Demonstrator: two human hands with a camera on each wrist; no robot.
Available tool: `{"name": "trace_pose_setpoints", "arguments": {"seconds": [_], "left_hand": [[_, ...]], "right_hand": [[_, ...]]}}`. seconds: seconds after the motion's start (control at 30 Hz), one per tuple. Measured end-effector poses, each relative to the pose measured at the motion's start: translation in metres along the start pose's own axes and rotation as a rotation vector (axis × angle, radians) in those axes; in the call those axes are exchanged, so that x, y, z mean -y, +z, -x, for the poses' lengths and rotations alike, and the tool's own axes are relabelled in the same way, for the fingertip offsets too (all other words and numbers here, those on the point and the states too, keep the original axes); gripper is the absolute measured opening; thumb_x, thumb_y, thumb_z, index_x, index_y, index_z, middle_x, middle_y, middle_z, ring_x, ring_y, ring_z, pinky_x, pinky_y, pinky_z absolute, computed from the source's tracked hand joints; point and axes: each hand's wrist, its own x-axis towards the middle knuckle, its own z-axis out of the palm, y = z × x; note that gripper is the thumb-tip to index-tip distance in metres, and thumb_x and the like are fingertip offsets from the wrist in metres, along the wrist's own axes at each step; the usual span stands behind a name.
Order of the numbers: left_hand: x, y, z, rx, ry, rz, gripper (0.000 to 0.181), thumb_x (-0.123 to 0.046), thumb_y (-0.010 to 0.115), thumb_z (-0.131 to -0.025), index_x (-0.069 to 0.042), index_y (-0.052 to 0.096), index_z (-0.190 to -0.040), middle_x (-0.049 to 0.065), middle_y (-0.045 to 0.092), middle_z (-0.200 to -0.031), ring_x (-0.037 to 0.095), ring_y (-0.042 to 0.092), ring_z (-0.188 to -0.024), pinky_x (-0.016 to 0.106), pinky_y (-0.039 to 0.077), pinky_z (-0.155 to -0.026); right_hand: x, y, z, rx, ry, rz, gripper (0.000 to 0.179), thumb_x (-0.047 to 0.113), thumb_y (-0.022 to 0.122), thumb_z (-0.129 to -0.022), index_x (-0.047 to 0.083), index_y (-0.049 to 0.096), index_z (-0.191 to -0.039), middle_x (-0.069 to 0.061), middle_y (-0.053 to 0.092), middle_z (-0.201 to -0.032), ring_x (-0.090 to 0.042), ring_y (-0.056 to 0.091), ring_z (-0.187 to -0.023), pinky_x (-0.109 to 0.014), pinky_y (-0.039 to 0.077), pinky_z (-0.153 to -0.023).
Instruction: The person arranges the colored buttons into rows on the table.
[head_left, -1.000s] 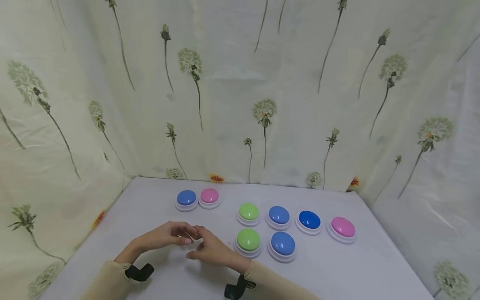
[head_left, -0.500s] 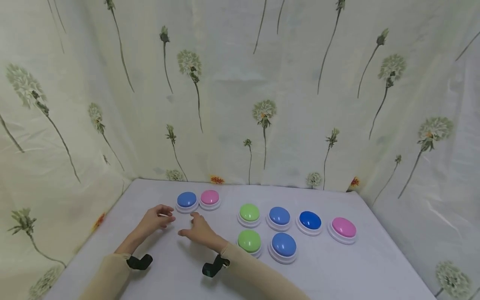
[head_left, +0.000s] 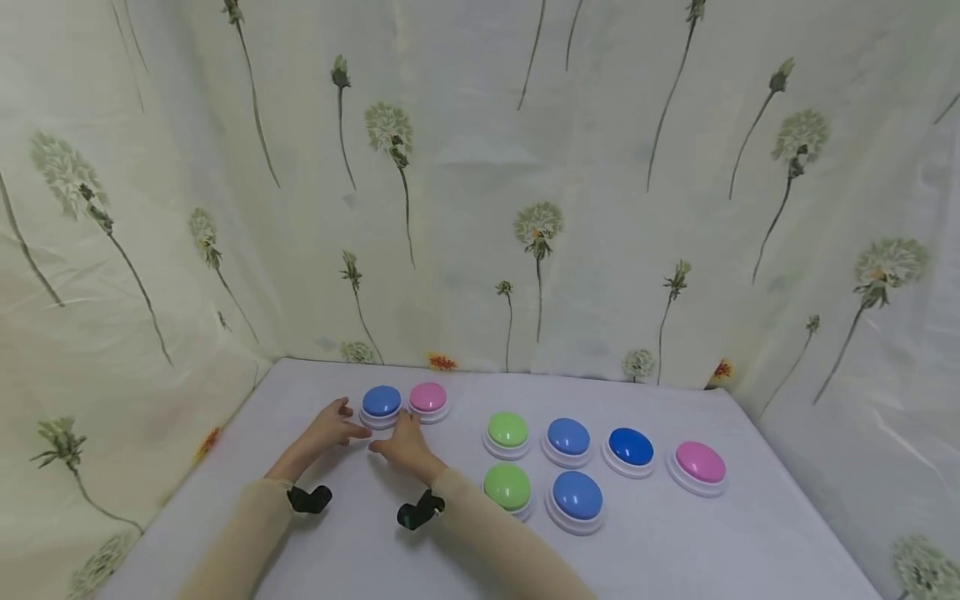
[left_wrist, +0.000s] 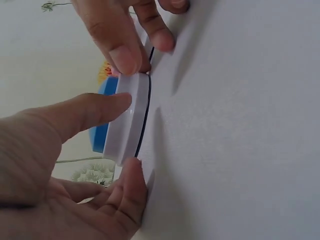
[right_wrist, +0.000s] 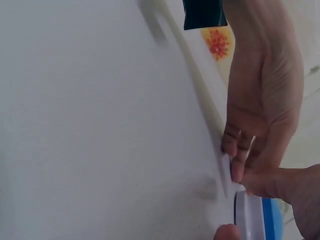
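At the table's back left sits a blue push button (head_left: 382, 401) with a round white base. My left hand (head_left: 330, 427) is at its left side, thumb and fingers spread around it. My right hand (head_left: 407, 443) reaches its front right with thumb and forefinger apart. In the left wrist view, the button's base (left_wrist: 129, 125) lies between my left thumb (left_wrist: 112, 107) and fingers, and the right fingertips are at its edge. Whether the fingers touch the base cannot be told. From the right wrist, part of the same button (right_wrist: 251, 215) shows beside the right thumb.
A pink button (head_left: 428, 397) stands right beside the blue one. Farther right are two green buttons (head_left: 507, 429), several blue ones (head_left: 567, 436) and another pink one (head_left: 701, 462). A flower-print curtain (head_left: 465, 167) surrounds the white table (head_left: 637, 550).
From close together in front, my hands have parted and moved forward to either side of the back-left blue button. The buttons look unmoved; the head view shifted slightly.
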Motion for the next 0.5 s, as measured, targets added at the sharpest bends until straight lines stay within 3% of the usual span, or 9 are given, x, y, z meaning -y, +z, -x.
{"name": "trace_pose_setpoints", "arguments": {"seconds": [0.13,0.3,0.37,0.5], "left_hand": [[0.000,0.003,-0.010,0.023,0.047,-0.078,0.098,-0.022,0.080,-0.067,0.010,0.020,-0.138,0.031,0.036,-0.133,0.041,0.045,-0.115,0.041,0.050,-0.078],[0.000,0.001,-0.019,0.053,0.161,-0.120,0.091,-0.019,0.081,-0.065,0.013,0.030,-0.133,0.032,0.036,-0.133,0.044,0.034,-0.124,0.052,0.035,-0.096],[-0.001,0.000,-0.020,0.064,0.164,-0.128,0.090,-0.018,0.081,-0.064,0.012,0.031,-0.133,0.031,0.035,-0.134,0.044,0.032,-0.125,0.054,0.029,-0.099],[-0.002,-0.002,-0.018,0.074,0.101,-0.136,0.092,-0.021,0.081,-0.063,0.006,0.032,-0.136,0.028,0.035,-0.132,0.041,0.035,-0.122,0.052,0.030,-0.099]], "right_hand": [[-0.001,0.001,-0.004,-0.025,0.025,0.007,0.082,0.025,0.073,-0.075,-0.009,0.029,-0.134,-0.026,0.032,-0.134,-0.032,0.039,-0.122,-0.041,0.034,-0.101],[-0.001,0.002,-0.007,-0.037,0.006,-0.014,0.074,0.022,0.074,-0.074,-0.006,0.036,-0.131,-0.022,0.040,-0.128,-0.030,0.043,-0.117,-0.041,0.036,-0.099],[-0.002,0.001,-0.009,-0.047,-0.024,-0.021,0.071,0.019,0.074,-0.073,-0.007,0.040,-0.129,-0.022,0.044,-0.125,-0.030,0.045,-0.116,-0.041,0.036,-0.099],[-0.004,-0.002,-0.010,-0.047,-0.043,-0.030,0.066,0.015,0.074,-0.072,-0.007,0.042,-0.126,-0.020,0.050,-0.121,-0.030,0.047,-0.114,-0.040,0.036,-0.098]]}}
